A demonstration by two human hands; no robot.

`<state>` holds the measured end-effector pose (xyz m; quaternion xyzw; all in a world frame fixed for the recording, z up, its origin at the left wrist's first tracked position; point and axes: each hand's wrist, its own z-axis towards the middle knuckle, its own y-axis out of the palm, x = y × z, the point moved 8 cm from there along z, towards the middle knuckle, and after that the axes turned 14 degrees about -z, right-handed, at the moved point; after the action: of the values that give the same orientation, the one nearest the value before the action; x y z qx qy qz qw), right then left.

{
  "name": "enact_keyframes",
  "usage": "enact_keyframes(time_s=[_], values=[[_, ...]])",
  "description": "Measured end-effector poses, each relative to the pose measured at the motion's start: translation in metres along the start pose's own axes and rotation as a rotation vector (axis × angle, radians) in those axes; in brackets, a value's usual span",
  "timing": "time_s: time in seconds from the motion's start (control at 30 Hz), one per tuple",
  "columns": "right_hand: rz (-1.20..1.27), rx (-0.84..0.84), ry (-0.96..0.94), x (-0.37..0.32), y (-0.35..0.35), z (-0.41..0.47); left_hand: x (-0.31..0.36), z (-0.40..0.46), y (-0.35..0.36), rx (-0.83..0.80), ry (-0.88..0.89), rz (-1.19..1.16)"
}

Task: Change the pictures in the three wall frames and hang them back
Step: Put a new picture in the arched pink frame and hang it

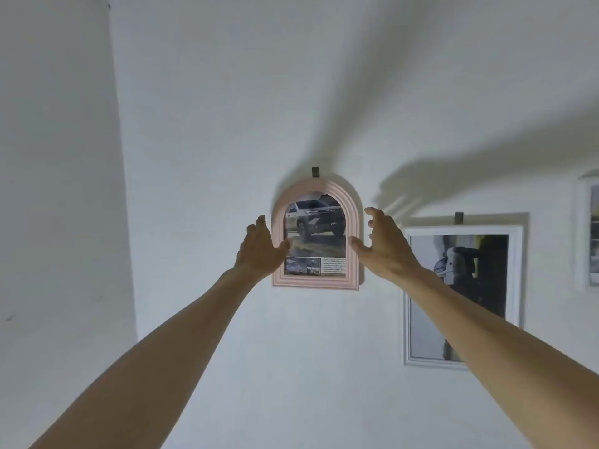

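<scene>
A pink arched frame (316, 234) (car picture inside) hangs upright on the wall beside a white rectangular frame (462, 298) and a third frame (587, 234), cut off.

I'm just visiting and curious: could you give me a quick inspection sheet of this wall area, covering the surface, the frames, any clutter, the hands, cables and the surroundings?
Surface: white wall, bare apart from frames and hooks, crossed by arm shadows.
Job's things: pink arched frame hanging on a dark hook, showing a car picture; white rectangular frame on its own hook; third frame cut off at the right edge.
Clutter: nothing seen.
Hands: left hand open at the pink frame's left side; right hand open at its right side; firm contact cannot be told.
Cables: nothing seen.
Surroundings: wall corner on the left.
</scene>
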<state>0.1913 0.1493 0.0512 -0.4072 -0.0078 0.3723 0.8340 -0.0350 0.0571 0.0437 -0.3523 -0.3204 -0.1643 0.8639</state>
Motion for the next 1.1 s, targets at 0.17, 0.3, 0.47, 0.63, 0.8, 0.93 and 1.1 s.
enact_keyframes(time_s=[0.17, 0.3, 0.47, 0.63, 0.8, 0.93, 1.1], values=[[-0.006, 0.034, 0.01, 0.008, 0.023, 0.02, -0.019, 0.022, 0.019, 0.003, -0.104, -0.123], [0.053, 0.111, 0.029, 0.014, 0.038, 0.037, -0.031, 0.04, 0.028, 0.04, -0.173, -0.259], [0.138, 0.176, 0.061, 0.022, 0.046, 0.048, -0.036, 0.049, 0.025, 0.094, -0.126, -0.319], [0.178, 0.179, 0.064, 0.025, 0.04, 0.046, -0.05, 0.057, 0.015, 0.047, -0.145, -0.49], [0.226, 0.174, 0.038, 0.023, 0.031, 0.032, -0.052, 0.057, 0.012, -0.012, -0.146, -0.582], [0.203, 0.198, -0.003, 0.023, 0.033, 0.01, -0.06, 0.042, 0.021, -0.082, -0.166, -0.629], [0.192, 0.159, -0.005, 0.031, 0.054, -0.023, -0.084, 0.013, 0.036, -0.132, -0.216, -0.608]])
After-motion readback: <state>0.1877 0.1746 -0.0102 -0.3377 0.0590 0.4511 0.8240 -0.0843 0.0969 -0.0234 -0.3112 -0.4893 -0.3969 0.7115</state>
